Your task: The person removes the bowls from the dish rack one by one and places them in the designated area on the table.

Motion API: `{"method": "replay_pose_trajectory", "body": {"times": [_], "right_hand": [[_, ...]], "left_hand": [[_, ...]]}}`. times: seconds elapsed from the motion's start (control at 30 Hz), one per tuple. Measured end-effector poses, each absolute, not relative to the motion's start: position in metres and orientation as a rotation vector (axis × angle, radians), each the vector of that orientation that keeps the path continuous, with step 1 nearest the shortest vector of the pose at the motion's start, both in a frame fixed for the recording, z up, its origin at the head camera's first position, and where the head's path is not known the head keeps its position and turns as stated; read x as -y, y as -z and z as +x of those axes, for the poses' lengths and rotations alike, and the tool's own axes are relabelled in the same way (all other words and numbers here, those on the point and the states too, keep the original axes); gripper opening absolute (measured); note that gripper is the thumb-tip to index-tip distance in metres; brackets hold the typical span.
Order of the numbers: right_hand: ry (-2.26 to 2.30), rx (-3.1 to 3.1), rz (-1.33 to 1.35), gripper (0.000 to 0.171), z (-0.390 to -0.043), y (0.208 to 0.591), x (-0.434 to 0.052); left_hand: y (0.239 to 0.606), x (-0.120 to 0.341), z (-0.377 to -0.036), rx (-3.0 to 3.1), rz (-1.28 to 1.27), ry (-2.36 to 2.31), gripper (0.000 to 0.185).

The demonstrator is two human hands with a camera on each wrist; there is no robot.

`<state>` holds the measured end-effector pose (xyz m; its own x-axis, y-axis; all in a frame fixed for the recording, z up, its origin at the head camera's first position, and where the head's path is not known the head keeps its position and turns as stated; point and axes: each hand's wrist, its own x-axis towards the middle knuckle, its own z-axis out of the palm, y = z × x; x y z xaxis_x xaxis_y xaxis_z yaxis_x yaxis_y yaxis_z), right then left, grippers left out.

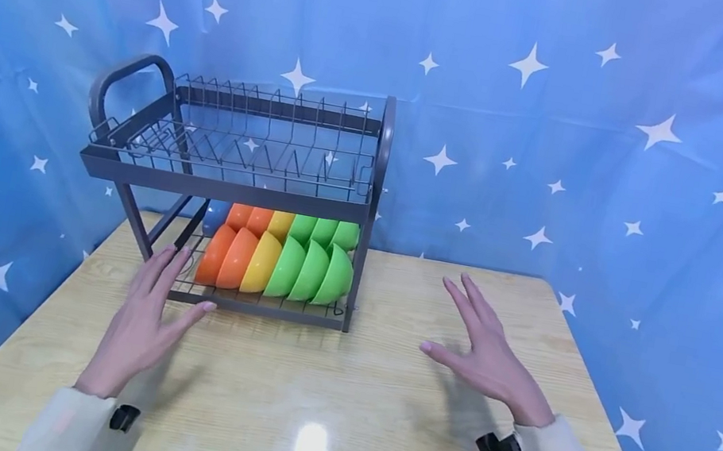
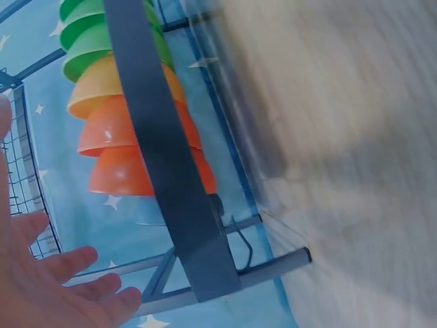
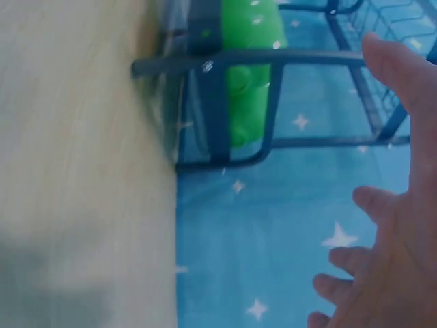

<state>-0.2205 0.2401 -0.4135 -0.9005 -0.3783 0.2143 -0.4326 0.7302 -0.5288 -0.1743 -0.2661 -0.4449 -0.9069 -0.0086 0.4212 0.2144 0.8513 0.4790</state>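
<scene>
A dark grey two-tier dish rack stands at the back left of the table. Its lower tier holds two rows of bowls on their sides: orange bowls, a yellow bowl, green bowls, and a blue bowl in the back row. No dishes stand on the upper tier. My left hand hovers by the rack's front left corner, fingers spread and holding nothing. Right of the rack, my right hand is over the table with its fingers extended, also holding nothing. The left wrist view shows the left hand apart from the rack.
The light wooden table reaches toward me in front of the rack. A blue curtain with white stars hangs behind the table and along both sides. A black wrist strap piece sits at the right sleeve.
</scene>
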Motion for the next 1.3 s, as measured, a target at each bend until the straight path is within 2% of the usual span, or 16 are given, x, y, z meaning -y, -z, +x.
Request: {"method": "replay_pose_trajectory", "body": {"times": [0.4, 0.67, 0.9, 1.3], "right_hand": [[-1.184, 2.693, 0.739, 0.083, -0.232, 0.383, -0.202], [-1.43, 2.575, 0.691, 0.071, -0.24, 0.368, -0.18], [-1.554, 2.451, 0.704, 0.067, -0.247, 0.363, -0.163], [-1.642, 2.304, 0.725, 0.054, -0.267, 0.347, -0.127]], "left_hand": [[0.432, 0.265, -0.192, 2.613, -0.09, 0.946, 0.084], [0.432, 0.262, -0.204, 2.609, -0.043, 1.037, 0.079], [0.43, 0.261, -0.214, 2.608, -0.045, 1.121, 0.077], [0.427, 0.255, -0.229, 2.566, 0.02, 1.229, 0.06]]}}
